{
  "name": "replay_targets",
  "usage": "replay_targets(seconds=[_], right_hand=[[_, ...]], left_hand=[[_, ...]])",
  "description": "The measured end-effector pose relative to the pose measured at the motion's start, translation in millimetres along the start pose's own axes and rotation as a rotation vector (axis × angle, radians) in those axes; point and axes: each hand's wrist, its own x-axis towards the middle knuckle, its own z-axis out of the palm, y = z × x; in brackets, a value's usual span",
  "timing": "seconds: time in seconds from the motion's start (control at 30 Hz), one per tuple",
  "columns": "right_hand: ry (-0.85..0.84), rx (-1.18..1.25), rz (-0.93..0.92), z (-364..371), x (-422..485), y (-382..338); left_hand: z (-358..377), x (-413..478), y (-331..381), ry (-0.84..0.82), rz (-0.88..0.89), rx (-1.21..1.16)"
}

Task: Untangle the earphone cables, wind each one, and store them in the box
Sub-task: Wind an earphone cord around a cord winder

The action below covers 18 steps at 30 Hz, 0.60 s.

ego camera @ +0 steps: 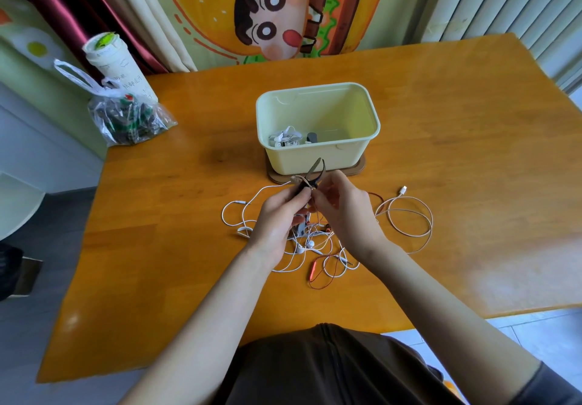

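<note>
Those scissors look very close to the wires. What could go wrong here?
The open scissors in the left hand sit right beside the right hand and a white cable, so a snip might nick either. The tangle of earphone cables lies under both hands and could be pulled tighter.

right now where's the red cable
Head view: the red cable lies on the table at the near edge of the white tangle, by the right forearm.
</note>
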Motion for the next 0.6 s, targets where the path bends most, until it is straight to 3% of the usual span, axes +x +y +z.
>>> replay_targets(seconds=[0.33,0.6], right_hand=[[0.033,0.099,0.035,0.1,1.5,0.9],[0.132,-0.015,-0.120,-2.4,0.5,4.6]], left_hand=[[1.1,0.8,-4.5,-0.022,-0.042,0.087],[0.4,1.3,-6.1,0.010,-0.047,0.150]])
